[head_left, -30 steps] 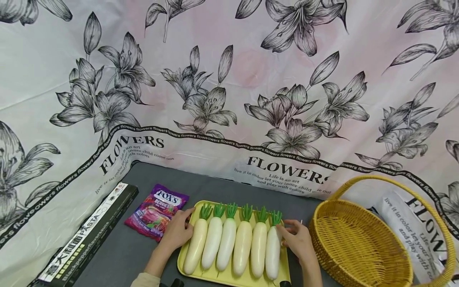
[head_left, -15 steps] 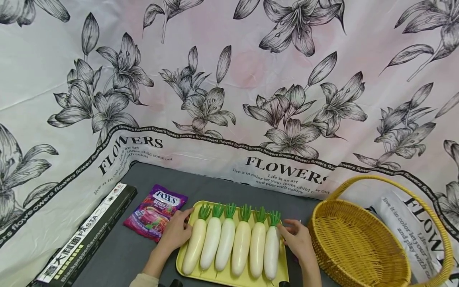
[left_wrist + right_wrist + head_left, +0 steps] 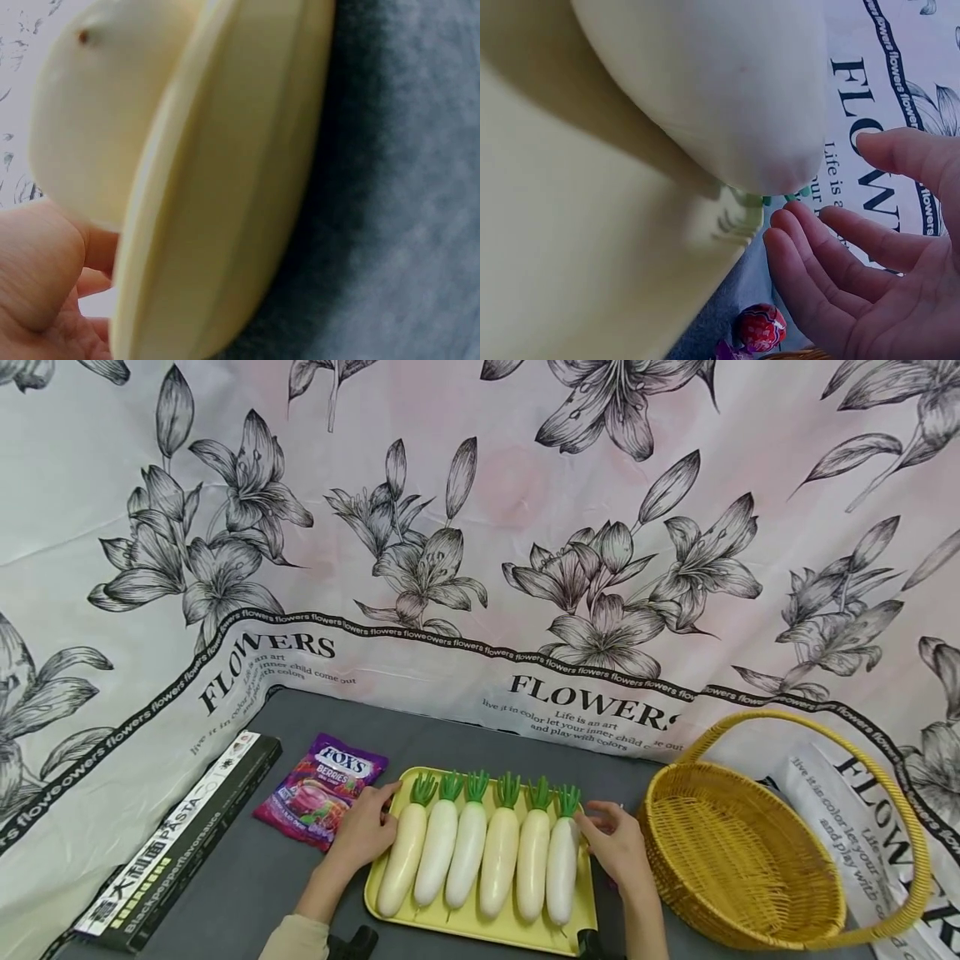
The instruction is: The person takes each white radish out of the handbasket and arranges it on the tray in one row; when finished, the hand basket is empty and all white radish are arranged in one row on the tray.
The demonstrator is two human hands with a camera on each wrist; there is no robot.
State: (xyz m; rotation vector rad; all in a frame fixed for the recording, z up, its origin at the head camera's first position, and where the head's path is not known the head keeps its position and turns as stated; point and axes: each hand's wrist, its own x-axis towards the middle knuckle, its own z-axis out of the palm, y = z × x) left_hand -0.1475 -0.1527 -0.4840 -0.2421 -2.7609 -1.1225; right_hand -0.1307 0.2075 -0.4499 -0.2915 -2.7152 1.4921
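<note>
Several white radishes (image 3: pixel 470 853) with green tops lie side by side on a yellow tray (image 3: pixel 583 893), in two shades of white. My left hand (image 3: pixel 366 828) is at the tray's upper left edge, fingers loosely bent. In the left wrist view the tray's wall hides the fingertips of the left hand (image 3: pixel 52 289). At the upper right edge, my right hand (image 3: pixel 617 842) has its thumb towards the rightmost radish (image 3: pixel 562 868). The right wrist view shows the fingers of the right hand (image 3: pixel 870 270) relaxed and apart, with nothing between them.
A purple candy bag (image 3: pixel 321 789) lies left of the tray, beyond it a long black pasta box (image 3: pixel 176 843). A yellow wicker basket (image 3: pixel 738 852) with a tall handle stands at right. A red wrapped ball (image 3: pixel 761 326) shows near the right hand. A flowered cloth (image 3: pixel 420 652) hangs behind.
The whole head view shifts slightly up and left. Both hands stay at the tray's sides, and the radishes keep their places on it.
</note>
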